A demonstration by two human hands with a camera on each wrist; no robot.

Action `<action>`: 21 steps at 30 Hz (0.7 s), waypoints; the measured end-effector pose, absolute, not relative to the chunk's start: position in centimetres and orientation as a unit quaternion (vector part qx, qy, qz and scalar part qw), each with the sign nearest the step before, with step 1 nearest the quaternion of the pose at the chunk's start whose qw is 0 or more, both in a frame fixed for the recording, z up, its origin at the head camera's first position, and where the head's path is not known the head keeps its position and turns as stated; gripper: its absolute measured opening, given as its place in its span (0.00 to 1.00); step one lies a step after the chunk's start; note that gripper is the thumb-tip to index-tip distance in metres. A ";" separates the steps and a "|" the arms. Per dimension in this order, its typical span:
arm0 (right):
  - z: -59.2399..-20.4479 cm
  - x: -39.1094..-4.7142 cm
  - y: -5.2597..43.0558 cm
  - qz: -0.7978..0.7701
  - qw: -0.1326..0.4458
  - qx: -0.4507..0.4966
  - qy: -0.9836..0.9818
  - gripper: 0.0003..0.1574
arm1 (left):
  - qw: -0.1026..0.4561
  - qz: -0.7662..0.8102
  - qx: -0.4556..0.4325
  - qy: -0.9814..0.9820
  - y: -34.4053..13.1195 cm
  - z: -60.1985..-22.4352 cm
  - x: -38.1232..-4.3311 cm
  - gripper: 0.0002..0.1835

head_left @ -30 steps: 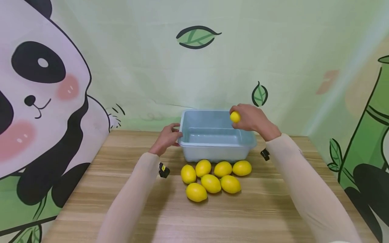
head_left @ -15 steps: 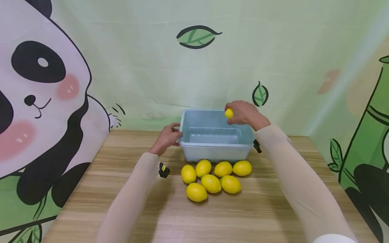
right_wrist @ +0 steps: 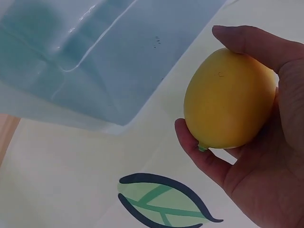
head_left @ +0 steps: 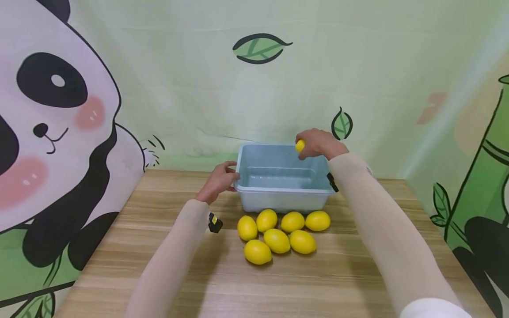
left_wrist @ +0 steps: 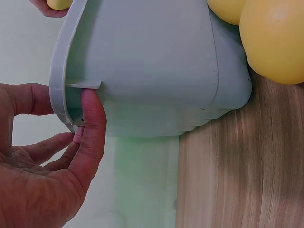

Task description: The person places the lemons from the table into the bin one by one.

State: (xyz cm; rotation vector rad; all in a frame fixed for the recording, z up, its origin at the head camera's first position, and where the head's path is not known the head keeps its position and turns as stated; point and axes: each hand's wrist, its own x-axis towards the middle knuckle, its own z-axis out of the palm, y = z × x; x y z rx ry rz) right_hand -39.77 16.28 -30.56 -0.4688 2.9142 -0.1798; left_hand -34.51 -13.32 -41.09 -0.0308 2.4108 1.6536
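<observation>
A light blue plastic basin (head_left: 283, 199) stands on the table with nothing inside that I can see. At its left end my left hand (head_left: 218, 180) grips the rim; in the left wrist view the thumb (left_wrist: 94, 128) lies under the rim's outer edge. Above the basin's back right part, my right hand (head_left: 320, 143) holds a yellow lemon (right_wrist: 230, 99) between thumb and fingers. That lemon is apart from the basin. Several more lemons (head_left: 276, 241) lie grouped on the table in front of the basin.
The wood-grain table (head_left: 318, 287) reaches back to a pale green printed cloth (head_left: 191, 88). Panda pictures cover the cloth at both sides. The basin stands near the table's back edge, and the closest lemons lie right by its front wall.
My right hand, with the lemon, has moved left and slightly up over the basin, mostly in the first half second. The left hand, basin and lemons on the table stay put.
</observation>
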 end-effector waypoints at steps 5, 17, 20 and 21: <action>-31.0 -40.3 16.2 -0.064 0.116 -0.145 0.980 0.32 | 0.108 0.562 -0.012 0.820 -13.4 -41.2 -34.5 0.33; -32.7 -41.1 16.4 -0.077 0.128 -0.138 0.979 0.33 | 0.110 0.562 -0.014 0.820 -13.3 -41.1 -34.5 0.33; -32.8 -41.2 16.6 -0.069 0.130 -0.139 0.979 0.32 | 0.108 0.561 -0.015 0.821 -13.3 -41.2 -34.5 0.33; -32.8 -41.2 16.7 -0.068 0.131 -0.137 0.980 0.32 | 0.107 0.561 -0.015 0.821 -13.3 -41.2 -34.5 0.33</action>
